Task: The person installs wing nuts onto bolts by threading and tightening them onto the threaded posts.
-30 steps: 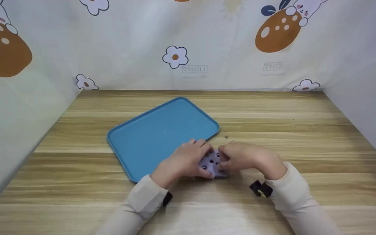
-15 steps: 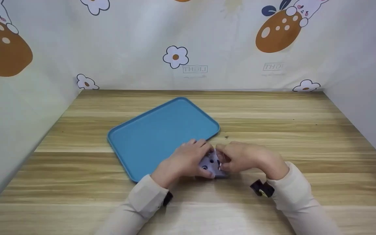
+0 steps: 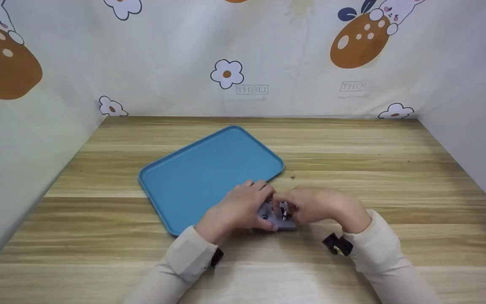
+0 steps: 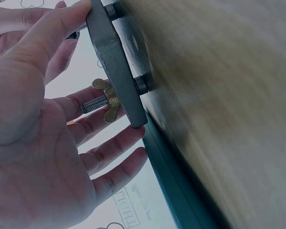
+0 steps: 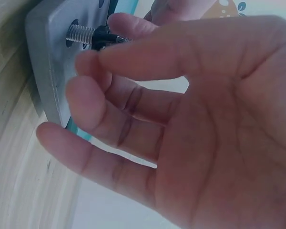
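Observation:
A small grey metal plate (image 3: pixel 283 226) with round holes lies on the table between both hands. My left hand (image 3: pixel 238 207) grips it, thumb on the near edge and fingers at the far side. A brass wing nut (image 4: pixel 112 99) sits on a threaded bolt (image 4: pixel 93 104) beside the left palm. On another bolt (image 5: pixel 80 34) in the plate is a black nut (image 5: pixel 101 37). My right hand (image 3: pixel 321 204) has its thumb and index finger around this nut, the other fingers curled beneath. Bolt heads (image 4: pixel 141 85) show under the plate.
A blue tray (image 3: pixel 209 173) lies at an angle behind and left of the plate, its right corner close to the hands. The wooden table (image 3: pixel 395 177) meets a patterned cloth (image 3: pixel 175 63) at the back. A black strap piece (image 3: pixel 338 245) hangs at the right wrist.
The right index finger has swung left over the plate, and the thumb has slipped back out of head view. The bolt beside it shows more. The left hand and plate stay put.

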Tool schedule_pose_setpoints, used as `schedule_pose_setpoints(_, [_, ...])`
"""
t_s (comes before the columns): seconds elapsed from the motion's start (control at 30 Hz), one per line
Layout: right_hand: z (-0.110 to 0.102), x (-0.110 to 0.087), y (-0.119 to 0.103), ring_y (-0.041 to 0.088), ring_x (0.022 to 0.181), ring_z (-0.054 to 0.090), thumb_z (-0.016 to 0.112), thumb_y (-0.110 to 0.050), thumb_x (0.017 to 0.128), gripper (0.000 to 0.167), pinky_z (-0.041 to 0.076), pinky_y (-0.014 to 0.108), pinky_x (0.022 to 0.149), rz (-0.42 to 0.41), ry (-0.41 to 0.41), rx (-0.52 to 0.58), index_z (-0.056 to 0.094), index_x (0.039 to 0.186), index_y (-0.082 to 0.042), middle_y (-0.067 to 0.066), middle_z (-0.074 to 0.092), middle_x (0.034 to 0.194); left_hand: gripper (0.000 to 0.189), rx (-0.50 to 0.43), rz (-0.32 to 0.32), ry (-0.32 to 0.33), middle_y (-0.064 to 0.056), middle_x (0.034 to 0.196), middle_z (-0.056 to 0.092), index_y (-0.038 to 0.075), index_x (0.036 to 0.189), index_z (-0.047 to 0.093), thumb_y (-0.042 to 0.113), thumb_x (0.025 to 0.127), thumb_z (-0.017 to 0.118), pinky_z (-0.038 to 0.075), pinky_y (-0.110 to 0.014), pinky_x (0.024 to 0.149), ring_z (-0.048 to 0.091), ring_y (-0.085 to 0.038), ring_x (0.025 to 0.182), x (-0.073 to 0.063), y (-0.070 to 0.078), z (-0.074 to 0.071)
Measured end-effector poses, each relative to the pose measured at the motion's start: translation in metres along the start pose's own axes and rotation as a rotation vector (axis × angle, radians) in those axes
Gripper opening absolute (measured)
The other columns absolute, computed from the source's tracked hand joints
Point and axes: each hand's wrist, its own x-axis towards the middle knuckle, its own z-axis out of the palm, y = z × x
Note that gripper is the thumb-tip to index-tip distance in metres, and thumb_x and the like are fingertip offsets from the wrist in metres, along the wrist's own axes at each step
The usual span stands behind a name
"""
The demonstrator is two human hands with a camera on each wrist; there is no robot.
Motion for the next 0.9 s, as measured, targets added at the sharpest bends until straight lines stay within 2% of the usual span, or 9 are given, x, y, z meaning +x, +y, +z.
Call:
schedule_pose_setpoints(0.27, [0.0003, -0.0010, -0.0006, 0.015, 0.073, 0.048, 0.061, -0.001, 0.075, 0.025, 0.041, 0.029, 0.065, 0.092, 0.004, 0.049, 0.052, 0.097, -0.010, 0.001, 0.053, 0.080, 0.062, -0.009, -0.014, -0.014, -0.002, 0.121, 0.053, 0.015, 0.119, 0.052, 0.050, 0.072, 0.073, 0.043, -0.039, 0.091, 0.049, -0.024, 0.105, 0.0008, 0.0008, -0.0002])
schedule_pose_setpoints(0.53, [0.0006, -0.0013, -0.0009, 0.012, 0.066, 0.045, 0.063, -0.016, 0.082, 0.014, 0.037, 0.024, 0.059, 0.185, 0.042, 0.067, 0.051, 0.086, -0.009, -0.001, 0.050, 0.072, 0.062, -0.027, -0.024, -0.014, -0.002, 0.119, 0.053, 0.015, 0.121, 0.052, 0.049, 0.073, 0.073, 0.042, -0.038, 0.087, 0.048, -0.022, 0.100, 0.0008, 0.0015, -0.0002])
schedule_pose_setpoints(0.73, [-0.0005, -0.0006, -0.0027, 0.012, 0.063, 0.044, 0.061, -0.020, 0.085, 0.016, 0.034, 0.024, 0.055, 0.229, 0.014, 0.025, 0.052, 0.078, -0.009, -0.001, 0.048, 0.069, 0.063, -0.022, -0.031, -0.025, -0.002, 0.120, 0.053, 0.016, 0.122, 0.052, 0.050, 0.073, 0.073, 0.042, -0.038, 0.088, 0.048, -0.022, 0.100, 0.0013, 0.0015, -0.0002])
schedule_pose_setpoints(0.9, [-0.0017, -0.0023, -0.0028, 0.011, 0.062, 0.043, 0.060, -0.019, 0.086, 0.016, 0.034, 0.023, 0.055, 0.213, 0.017, 0.039, 0.052, 0.075, -0.010, -0.002, 0.047, 0.068, 0.064, -0.030, -0.034, -0.026, -0.002, 0.122, 0.053, 0.015, 0.122, 0.052, 0.050, 0.073, 0.073, 0.043, -0.039, 0.088, 0.048, -0.022, 0.102, 0.0014, 0.0013, 0.0002])
